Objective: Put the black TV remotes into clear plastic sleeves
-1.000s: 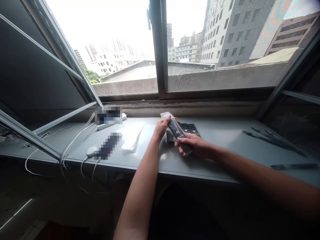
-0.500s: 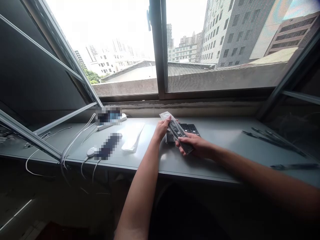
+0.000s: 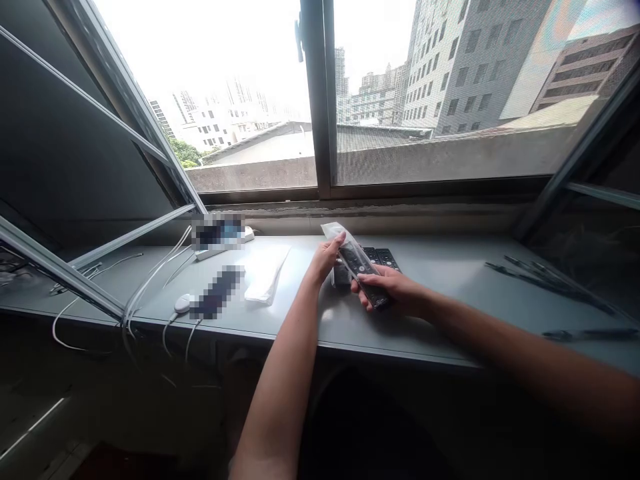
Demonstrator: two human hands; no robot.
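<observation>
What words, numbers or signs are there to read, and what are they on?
None can be read.
Held remote: pale button marks, too small and blurred to read.
Remotes on the table: tiny pale marks, too small to read.
Dark thing by the white cable: pixelated, so nothing on it can be read.

Left arm (image 3: 289, 363) extends forward, left fingers (image 3: 336, 243) pinched; right arm (image 3: 490, 337) slants inward, right fingers (image 3: 364, 298) curled, thumb (image 3: 371, 279) uppermost.
</observation>
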